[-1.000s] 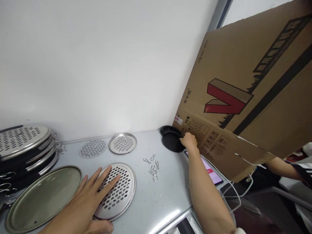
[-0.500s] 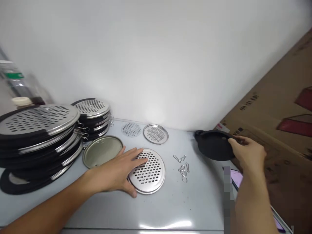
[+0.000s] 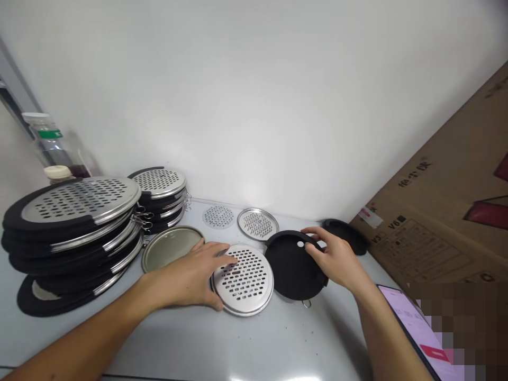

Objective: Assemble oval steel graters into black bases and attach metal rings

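My left hand (image 3: pixel 186 278) lies with fingers spread over the left part of a round perforated metal disc (image 3: pixel 248 275), thumb at its lower left edge. Pinched by its upper right rim, a round black cover (image 3: pixel 291 272) with a small hole hangs from my right hand (image 3: pixel 335 256), just right of the disc. One wire ring (image 3: pixel 307 304) peeks out below the cover, which hides the other small metal clips. A plain greenish metal lid (image 3: pixel 170 246) sits partly behind my left hand. Farther back are a thin perforated plate (image 3: pixel 218 217) and a rimmed perforated disc (image 3: pixel 258 224).
Two stacks of black-edged perforated discs, a large one (image 3: pixel 75 233) and a smaller one (image 3: pixel 161 203), stand on the left. Behind them are bottles (image 3: pixel 53 140). Another black cover (image 3: pixel 347 236) lies near the cardboard box (image 3: pixel 428 227) at right, with a phone (image 3: pixel 413 328) in front.
My right hand has brought the black cover leftward from the box side to beside the perforated disc, over the clips. My left hand stays on the disc. The view has shifted slightly.
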A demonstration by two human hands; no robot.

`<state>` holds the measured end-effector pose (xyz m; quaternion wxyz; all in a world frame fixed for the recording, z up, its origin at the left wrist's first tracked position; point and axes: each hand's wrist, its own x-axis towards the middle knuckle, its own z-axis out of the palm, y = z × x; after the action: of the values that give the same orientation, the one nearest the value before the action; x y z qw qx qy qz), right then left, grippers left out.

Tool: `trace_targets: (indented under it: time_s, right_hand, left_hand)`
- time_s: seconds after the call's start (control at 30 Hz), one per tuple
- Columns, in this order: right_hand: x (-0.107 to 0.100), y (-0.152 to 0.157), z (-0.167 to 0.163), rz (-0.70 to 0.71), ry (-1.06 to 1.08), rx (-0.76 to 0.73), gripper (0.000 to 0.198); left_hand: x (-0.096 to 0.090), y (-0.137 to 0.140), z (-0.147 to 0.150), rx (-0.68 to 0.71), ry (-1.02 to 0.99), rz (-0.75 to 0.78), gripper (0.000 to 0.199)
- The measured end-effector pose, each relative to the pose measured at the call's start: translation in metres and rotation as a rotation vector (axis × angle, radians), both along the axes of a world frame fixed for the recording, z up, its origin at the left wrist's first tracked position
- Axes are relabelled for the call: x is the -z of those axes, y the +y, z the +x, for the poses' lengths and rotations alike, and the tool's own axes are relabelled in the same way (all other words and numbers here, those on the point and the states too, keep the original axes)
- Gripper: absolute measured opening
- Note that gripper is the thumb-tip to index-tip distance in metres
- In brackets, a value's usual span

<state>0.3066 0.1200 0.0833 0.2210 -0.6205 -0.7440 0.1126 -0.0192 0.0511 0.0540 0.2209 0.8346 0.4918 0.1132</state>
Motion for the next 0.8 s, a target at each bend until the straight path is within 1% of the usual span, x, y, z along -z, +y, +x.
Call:
trace_targets:
  time_s: [0.07,0.17,0.23,0.33,0.43,0.57,0.7,0.8]
  right_hand:
    - [0.0,-0.001,0.001,-0.044,0.002,-0.007,0.034]
    - [0.004,-0.004,-0.005,-0.195,0.032,-0.063,0.04]
    - [0.008,-0.007,-0.012,-0.309,0.044,-0.103,0.042]
    - [0.015,-0.013,-0.023,-0.412,0.035,-0.184,0.043]
    - [0.019,-0.017,-0.028,-0.465,0.033,-0.254,0.047]
    - [0.022,-0.017,-0.025,-0.513,0.03,-0.316,0.051]
    - [0.023,-0.015,-0.021,-0.623,0.055,-0.38,0.05]
    - [0.023,-0.016,-0.023,-0.636,0.053,-0.393,0.047]
  left_hand:
    - [0.0,0.002,-0.001,-0.022,0.021,-0.018,0.082]
    - [0.002,0.004,-0.001,-0.061,0.033,-0.032,0.083]
    - [0.002,0.004,-0.001,-0.061,0.029,-0.03,0.082]
    - [0.001,0.003,0.002,-0.036,0.017,-0.033,0.082]
    - [-0.002,-0.001,0.007,-0.005,0.008,-0.058,0.079]
    - [-0.005,-0.005,0.01,0.001,-0.013,-0.083,0.077]
    - [-0.004,-0.004,0.01,-0.002,-0.042,-0.087,0.079]
    - [-0.001,-0.003,0.012,-0.014,-0.055,-0.075,0.079]
